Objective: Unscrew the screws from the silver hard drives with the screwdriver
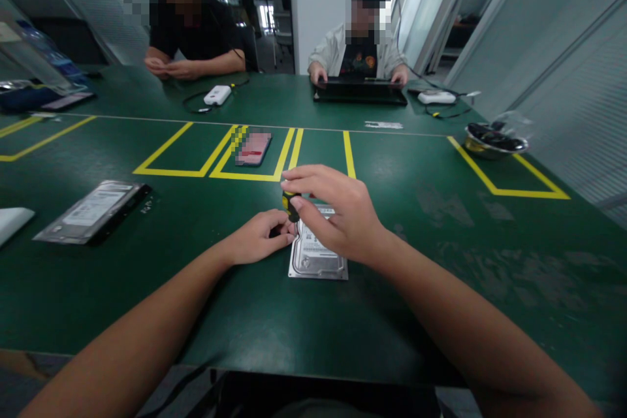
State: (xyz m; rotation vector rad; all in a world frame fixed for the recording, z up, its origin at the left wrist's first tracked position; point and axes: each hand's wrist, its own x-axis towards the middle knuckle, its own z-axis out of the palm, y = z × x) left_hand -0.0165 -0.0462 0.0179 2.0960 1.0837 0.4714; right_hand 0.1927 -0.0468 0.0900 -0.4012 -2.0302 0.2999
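A silver hard drive with a white label lies flat on the green table in front of me. My right hand arches over its upper part, thumb and fingers closed around the yellow-and-black handle of a screwdriver. The handle stands upright above the drive's upper left edge; its tip is hidden. My left hand rests on the table with curled fingers, thumb and fingertips against the drive's left edge, just below the screwdriver handle.
Another hard drive lies to the left, small screws beside it. A phone sits within yellow tape. At right is a bowl of dark items. Across the table, one person holds a black tray-like object; another sits with hands together.
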